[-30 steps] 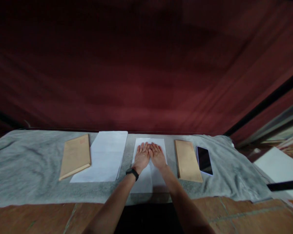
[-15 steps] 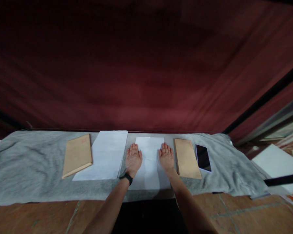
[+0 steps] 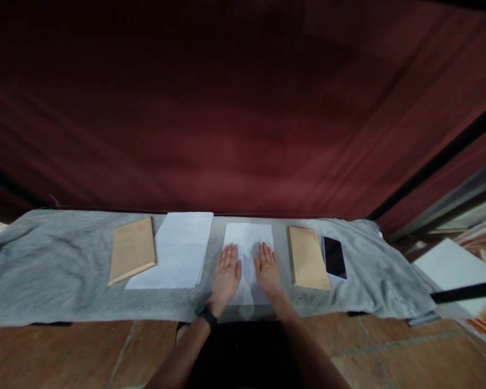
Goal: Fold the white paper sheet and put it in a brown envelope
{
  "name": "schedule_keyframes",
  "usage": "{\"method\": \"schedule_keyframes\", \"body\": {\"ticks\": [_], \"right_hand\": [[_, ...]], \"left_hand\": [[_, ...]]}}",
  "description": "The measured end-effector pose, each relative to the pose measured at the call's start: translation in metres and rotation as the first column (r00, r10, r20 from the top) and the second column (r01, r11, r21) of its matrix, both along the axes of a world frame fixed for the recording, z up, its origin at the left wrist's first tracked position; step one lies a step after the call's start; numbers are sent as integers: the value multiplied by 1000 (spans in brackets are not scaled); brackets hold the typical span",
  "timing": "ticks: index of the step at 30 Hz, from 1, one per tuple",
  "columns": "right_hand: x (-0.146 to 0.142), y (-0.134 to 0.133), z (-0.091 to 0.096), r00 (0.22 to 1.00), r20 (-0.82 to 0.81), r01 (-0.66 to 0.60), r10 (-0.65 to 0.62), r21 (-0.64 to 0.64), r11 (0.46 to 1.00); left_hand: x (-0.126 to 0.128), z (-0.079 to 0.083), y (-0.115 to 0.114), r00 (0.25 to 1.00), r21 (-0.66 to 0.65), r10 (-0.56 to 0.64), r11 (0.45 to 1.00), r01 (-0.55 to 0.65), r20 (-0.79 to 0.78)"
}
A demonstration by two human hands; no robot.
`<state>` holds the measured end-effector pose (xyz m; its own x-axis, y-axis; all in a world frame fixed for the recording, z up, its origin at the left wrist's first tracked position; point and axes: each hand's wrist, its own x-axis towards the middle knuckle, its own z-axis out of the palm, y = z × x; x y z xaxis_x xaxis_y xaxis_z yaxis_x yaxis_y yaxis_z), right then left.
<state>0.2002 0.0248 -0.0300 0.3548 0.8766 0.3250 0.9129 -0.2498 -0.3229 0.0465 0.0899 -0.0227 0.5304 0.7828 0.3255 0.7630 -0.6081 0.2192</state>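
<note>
Has the white sheet on the grey cloth straight ahead, with its long axis running away from the body. Has the left hand over its left edge and the right hand over its right, about equally near, with a bare strip between. Points all fingers toward its far end, straight and close together, palms down, gripping nothing; cannot tell for certain whether pressing or just hovering. Shows loose white paper and a brown book to the left, another brown book and a phone to the right.
</note>
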Motion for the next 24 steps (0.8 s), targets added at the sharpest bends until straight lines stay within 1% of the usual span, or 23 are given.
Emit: {"method": "schedule_keyframes", "body": {"ticks": [3,6,8,12,15,18,21,24], "right_hand": [[-30,-17,-1,985,22,-169,169,-27,985],[-46,-33,2,963,47,-264,266,-47,963],[-49,-42,4,962,51,-266,269,-57,962],[-43,-54,9,974,53,-214,219,-80,974],[-39,-59,11,977,65,-198,205,-92,976],[-35,-63,11,976,77,-195,204,-106,975],[-32,-66,12,978,80,-184,195,-125,975],[-28,-71,14,976,87,-185,198,-139,973]], "left_hand": [[-6,-8,-31,986,6,-154,988,155,-62],[-14,-12,-52,970,5,-214,976,216,-115],[-20,-9,-58,966,6,-227,973,229,-128],[-29,3,-62,965,-8,-232,972,233,-118],[-31,9,-63,971,-25,-212,977,210,-114],[-30,10,-64,973,-40,-205,979,201,-104],[-33,12,-66,970,-52,-228,973,224,-81],[-39,16,-67,956,-60,-280,960,275,-85]]}}
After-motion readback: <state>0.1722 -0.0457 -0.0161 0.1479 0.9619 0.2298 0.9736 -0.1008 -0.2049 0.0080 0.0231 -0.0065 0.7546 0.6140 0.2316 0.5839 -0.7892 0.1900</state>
